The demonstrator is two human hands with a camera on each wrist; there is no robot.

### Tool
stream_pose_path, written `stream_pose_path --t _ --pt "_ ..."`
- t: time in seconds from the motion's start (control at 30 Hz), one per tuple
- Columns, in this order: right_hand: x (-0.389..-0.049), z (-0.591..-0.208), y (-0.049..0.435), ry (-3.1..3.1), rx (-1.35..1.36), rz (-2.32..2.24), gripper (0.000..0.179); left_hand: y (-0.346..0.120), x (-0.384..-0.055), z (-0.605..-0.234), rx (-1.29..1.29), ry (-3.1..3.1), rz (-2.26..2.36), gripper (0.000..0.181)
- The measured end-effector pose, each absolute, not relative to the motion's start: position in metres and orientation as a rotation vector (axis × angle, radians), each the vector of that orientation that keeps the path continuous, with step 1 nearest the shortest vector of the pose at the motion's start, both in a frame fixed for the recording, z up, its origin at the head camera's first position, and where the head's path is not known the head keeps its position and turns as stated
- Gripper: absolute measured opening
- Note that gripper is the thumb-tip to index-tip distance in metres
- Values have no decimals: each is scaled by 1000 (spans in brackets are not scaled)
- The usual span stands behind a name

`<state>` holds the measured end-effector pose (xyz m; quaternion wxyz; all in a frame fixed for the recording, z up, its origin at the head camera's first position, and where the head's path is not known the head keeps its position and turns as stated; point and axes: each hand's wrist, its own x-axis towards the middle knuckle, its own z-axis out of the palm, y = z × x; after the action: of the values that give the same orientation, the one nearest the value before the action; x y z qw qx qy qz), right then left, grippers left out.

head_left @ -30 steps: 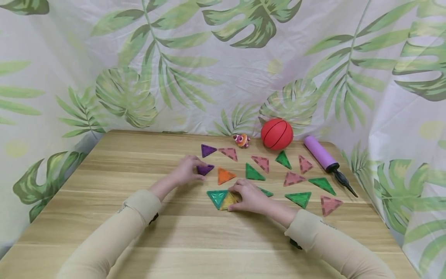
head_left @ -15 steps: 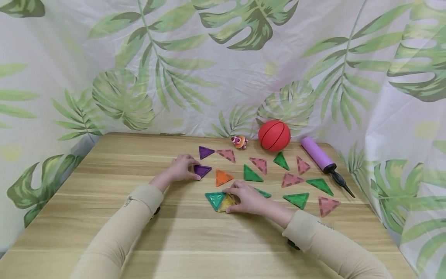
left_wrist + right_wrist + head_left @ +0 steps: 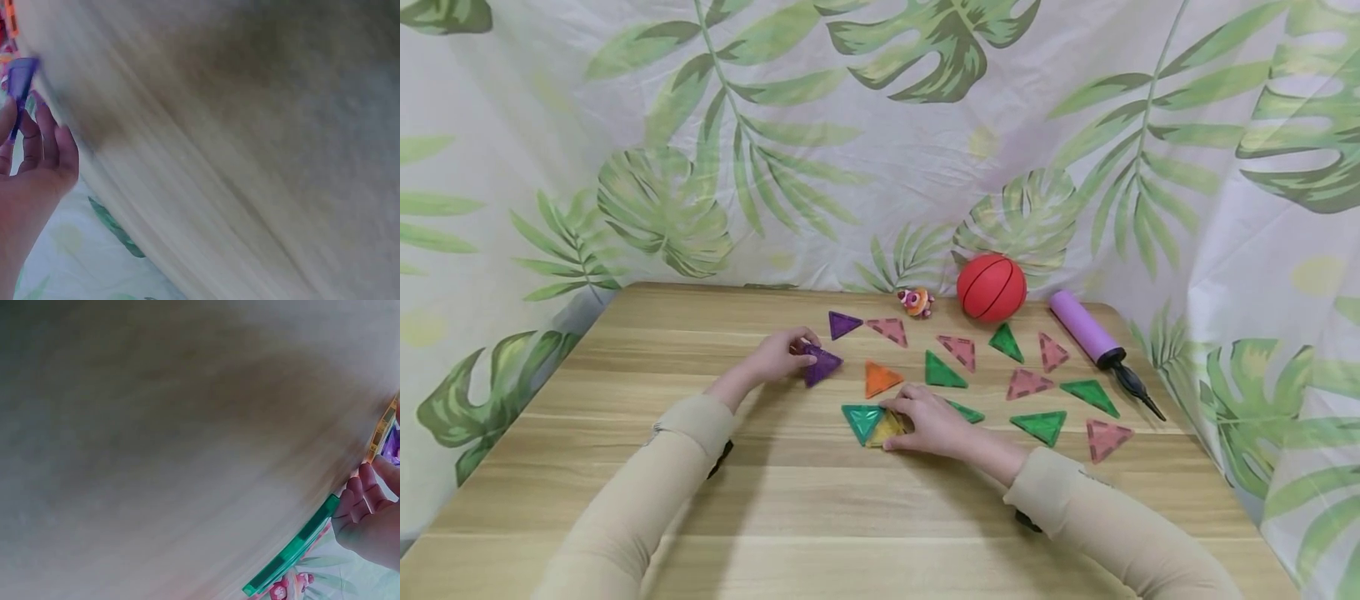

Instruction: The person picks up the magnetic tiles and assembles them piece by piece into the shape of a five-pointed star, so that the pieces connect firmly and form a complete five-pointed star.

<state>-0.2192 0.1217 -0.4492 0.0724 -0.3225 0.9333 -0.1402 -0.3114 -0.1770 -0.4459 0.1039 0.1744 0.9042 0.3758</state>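
Note:
My left hand [image 3: 781, 354] pinches a purple triangular magnetic tile [image 3: 822, 365] between thumb and fingers. In the left wrist view the same purple tile [image 3: 22, 78] shows partly edge-on in the grip. Lower down, my right hand [image 3: 934, 425] holds a yellow triangular magnetic tile [image 3: 886, 427] by its edges, thumb at the near side and fingers at the far side. Part of the yellow tile is hidden under the fingers. Against its left side lies a teal triangular tile [image 3: 861, 421]. An orange triangular tile [image 3: 881, 379] lies between the two hands.
Beyond the left hand lies another purple tile [image 3: 844, 325]. Several pink tiles [image 3: 1030, 384] and green tiles [image 3: 1041, 427] are spread to the right. At the back stand a small toy figure [image 3: 916, 302], a red ball [image 3: 992, 287] and a purple hand pump [image 3: 1086, 329].
My left hand has drawn the purple tile leftward, away from the orange tile, and the tile has turned. The right hand has stayed at the yellow tile.

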Motion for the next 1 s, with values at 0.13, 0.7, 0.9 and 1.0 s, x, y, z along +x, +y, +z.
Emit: stream_pose_path --t 0.13,0.7,0.9,1.0 --pt "-219 -448 120 2817 -949 -407 65 -181 -306 -438 520 2595 1186 24" --pt "-217 -448 120 2828 -960 -401 64 -165 -257 -446 510 2373 1245 26" --pt "-218 -449 119 2825 -956 -394 65 -155 -253 -448 714 2509 1091 20" --pt "-218 -449 119 2821 -960 -406 65 -149 -252 -449 759 2548 990 19"
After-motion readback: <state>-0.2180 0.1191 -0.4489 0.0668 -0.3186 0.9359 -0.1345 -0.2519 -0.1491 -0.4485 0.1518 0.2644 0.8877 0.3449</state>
